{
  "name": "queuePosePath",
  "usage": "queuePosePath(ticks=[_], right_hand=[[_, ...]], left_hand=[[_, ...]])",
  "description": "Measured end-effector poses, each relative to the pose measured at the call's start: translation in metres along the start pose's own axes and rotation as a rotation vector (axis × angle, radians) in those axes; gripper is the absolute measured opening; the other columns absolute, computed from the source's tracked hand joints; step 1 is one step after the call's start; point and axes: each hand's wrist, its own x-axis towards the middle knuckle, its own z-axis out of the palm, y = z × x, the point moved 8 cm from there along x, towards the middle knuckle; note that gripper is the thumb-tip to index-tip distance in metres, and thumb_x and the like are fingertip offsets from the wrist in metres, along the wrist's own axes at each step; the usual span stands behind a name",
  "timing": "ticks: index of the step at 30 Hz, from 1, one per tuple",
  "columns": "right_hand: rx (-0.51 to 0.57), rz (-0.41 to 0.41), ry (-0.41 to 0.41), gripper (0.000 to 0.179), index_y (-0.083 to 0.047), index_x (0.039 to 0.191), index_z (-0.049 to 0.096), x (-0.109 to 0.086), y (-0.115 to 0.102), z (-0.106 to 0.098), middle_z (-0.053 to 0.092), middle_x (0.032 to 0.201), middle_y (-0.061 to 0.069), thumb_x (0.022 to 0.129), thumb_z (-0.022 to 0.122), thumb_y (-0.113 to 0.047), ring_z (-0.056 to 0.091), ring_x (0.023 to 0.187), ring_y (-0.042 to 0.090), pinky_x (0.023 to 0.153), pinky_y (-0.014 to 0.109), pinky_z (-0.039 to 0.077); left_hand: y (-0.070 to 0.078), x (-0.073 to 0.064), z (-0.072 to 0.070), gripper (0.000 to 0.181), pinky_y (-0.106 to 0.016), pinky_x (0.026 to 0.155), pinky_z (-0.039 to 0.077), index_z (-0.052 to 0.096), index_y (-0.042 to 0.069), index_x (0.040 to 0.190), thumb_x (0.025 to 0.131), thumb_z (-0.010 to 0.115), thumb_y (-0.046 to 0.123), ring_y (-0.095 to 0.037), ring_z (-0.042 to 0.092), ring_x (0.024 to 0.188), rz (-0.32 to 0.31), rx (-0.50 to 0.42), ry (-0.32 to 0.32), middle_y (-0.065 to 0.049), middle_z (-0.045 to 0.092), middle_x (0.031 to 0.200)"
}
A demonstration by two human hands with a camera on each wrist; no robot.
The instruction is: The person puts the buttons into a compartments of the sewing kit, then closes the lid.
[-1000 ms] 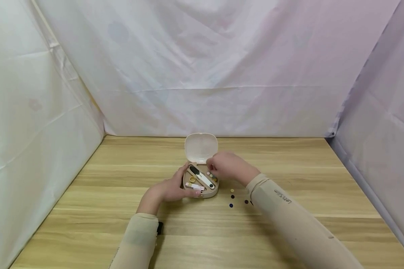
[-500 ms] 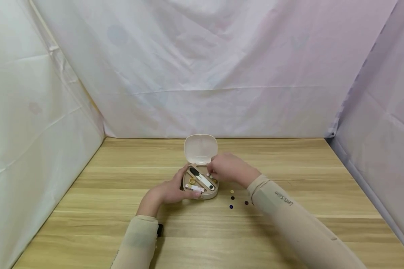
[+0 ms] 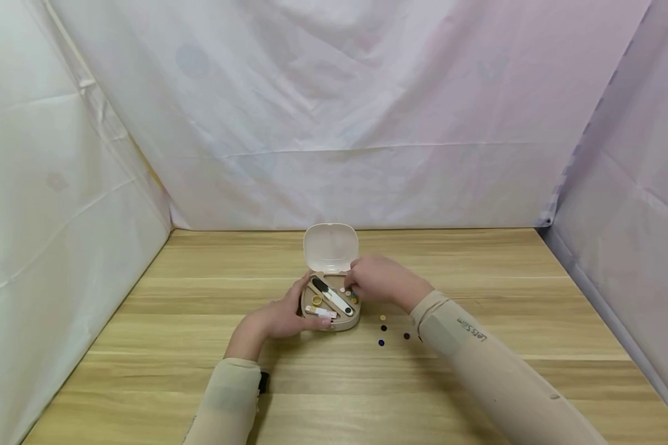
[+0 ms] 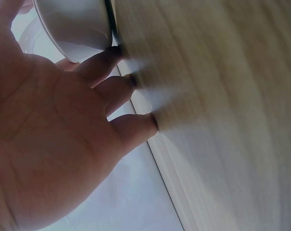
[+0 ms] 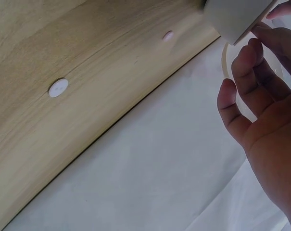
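Observation:
A beige sewing box [image 3: 342,325] stands on the table with its lid [image 3: 331,247] raised. My left hand [image 3: 281,318] grips its left side, thumb at the front; in the left wrist view the other fingertips touch the tabletop. Inside lie thread snips [image 3: 341,303] with a black end, a gold ring [image 3: 316,303] and a small white-and-pink item [image 3: 321,313]. My right hand [image 3: 383,281] reaches into the right compartment, fingers bent beside several small buttons [image 3: 348,293]. Its fingertips are partly hidden, so whether they pinch a button is unclear.
Loose buttons lie on the wooden table [image 3: 479,259] right of the box: a yellow button [image 3: 383,317], a black button [image 3: 383,328], a blue button [image 3: 381,343] and a brown button [image 3: 407,336]. Pale cloth [image 3: 334,123] hangs behind and at both sides.
My right fingers have shifted slightly within the button compartment, so the buttons there show a little differently. My left hand stays on the box, and the loose buttons lie as before.

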Motion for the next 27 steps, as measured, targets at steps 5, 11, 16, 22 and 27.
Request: queuePosePath(ticks=[5, 11, 16, 22, 27], right_hand=[[0.017, 0.023, -0.008, 0.019, -0.019, 0.105, 0.086, -0.003, 0.002, 0.0, 0.079, 0.099, 0.0, 0.1, 0.069, -0.011, 0.071, 0.087, 0.015, 0.083, 0.035, 0.061], [0.071, 0.082, -0.008, 0.02, -0.015, 0.113, 0.083, -0.009, 0.008, -0.005, 0.078, 0.105, 0.003, 0.1, 0.067, -0.011, 0.071, 0.089, 0.016, 0.084, 0.037, 0.062], [0.092, 0.105, 0.0, 0.026, -0.015, 0.119, 0.081, -0.018, 0.015, -0.013, 0.079, 0.11, 0.005, 0.098, 0.066, -0.007, 0.075, 0.097, 0.02, 0.088, 0.039, 0.062], [0.066, 0.095, -0.016, 0.024, -0.009, 0.114, 0.08, -0.034, 0.023, -0.021, 0.079, 0.108, 0.008, 0.097, 0.065, -0.003, 0.076, 0.099, 0.024, 0.087, 0.041, 0.063], [0.068, 0.084, -0.022, 0.017, -0.003, 0.104, 0.081, -0.046, 0.033, -0.021, 0.081, 0.103, 0.009, 0.094, 0.067, -0.001, 0.077, 0.095, 0.022, 0.087, 0.041, 0.064]], left_hand=[[-0.001, -0.001, 0.001, 0.124, -0.068, 0.122, 0.037, 0.001, 0.034, 0.173, 0.085, 0.081, 0.067, -0.051, 0.043, 0.152, -0.007, -0.01, 0.003, -0.023, 0.031, 0.174], [-0.002, -0.002, 0.001, 0.123, -0.07, 0.121, 0.037, 0.002, 0.035, 0.173, 0.084, 0.081, 0.067, -0.052, 0.043, 0.151, -0.014, -0.011, 0.003, -0.023, 0.031, 0.173], [0.0, -0.002, 0.001, 0.123, -0.07, 0.121, 0.037, 0.003, 0.036, 0.173, 0.084, 0.082, 0.067, -0.052, 0.043, 0.151, -0.014, -0.003, 0.011, -0.021, 0.033, 0.173], [-0.002, -0.001, 0.0, 0.123, -0.069, 0.121, 0.037, 0.003, 0.035, 0.173, 0.084, 0.081, 0.068, -0.052, 0.043, 0.151, -0.018, 0.008, 0.014, -0.022, 0.033, 0.173], [-0.001, -0.001, 0.0, 0.123, -0.069, 0.121, 0.037, 0.003, 0.034, 0.173, 0.084, 0.081, 0.067, -0.051, 0.043, 0.151, -0.013, 0.0, 0.011, -0.022, 0.033, 0.173]])
